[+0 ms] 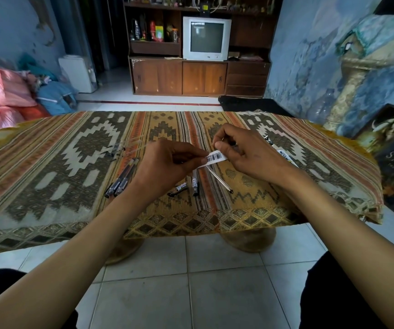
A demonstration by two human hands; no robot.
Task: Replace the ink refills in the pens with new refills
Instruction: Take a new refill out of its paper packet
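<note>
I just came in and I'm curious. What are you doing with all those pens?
A person sits at a cloth-covered table. Both hands hold a thin refill with a white barcode label: the left hand pinches one end of the label, the right hand the other. A bunch of pens and some pen parts lie on the cloth.

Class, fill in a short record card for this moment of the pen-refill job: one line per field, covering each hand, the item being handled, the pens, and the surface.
left hand: pinches the barcode label
right hand: pinches the label's other end
barcode label: white strip on a clear refill
pens: dark cluster lying left of the hands
surface: patterned cloth over the table
</note>
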